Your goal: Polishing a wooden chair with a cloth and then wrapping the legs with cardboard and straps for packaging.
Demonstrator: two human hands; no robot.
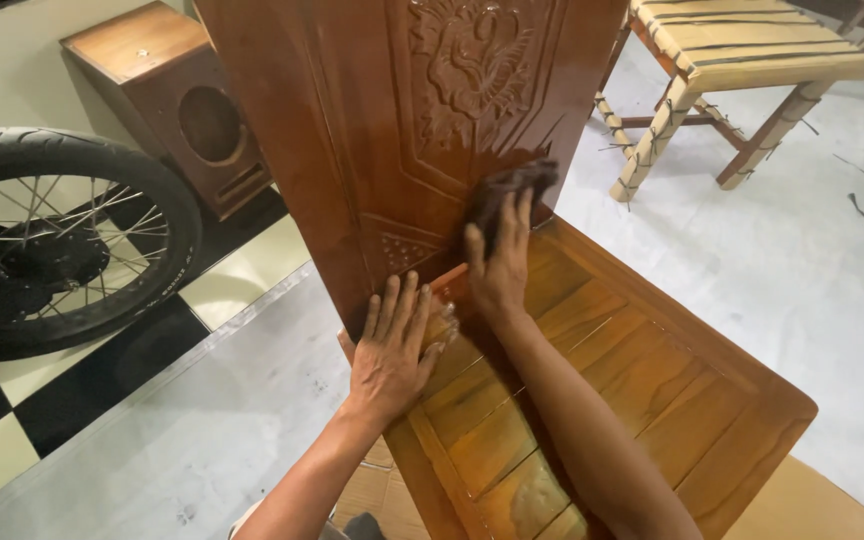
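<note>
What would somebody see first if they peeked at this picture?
First comes the glossy reddish-brown wooden chair with a carved flower back, filling the middle. The right hand presses a dark crumpled cloth against the carved back, while the left hand lies flat where back meets seat. At the left edge stands a black spoked motorcycle wheel on the checkered floor.

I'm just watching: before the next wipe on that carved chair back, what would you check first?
1. Dark cloth under the right hand: ok.
2. Left hand flat on the seat edge, steadying the chair: ok.
3. Carved flower panel glossy all over: cannot tell.
4. Slatted seat free of loose items: ok.
5. Motorcycle wheel apart from the chair: ok.
</note>
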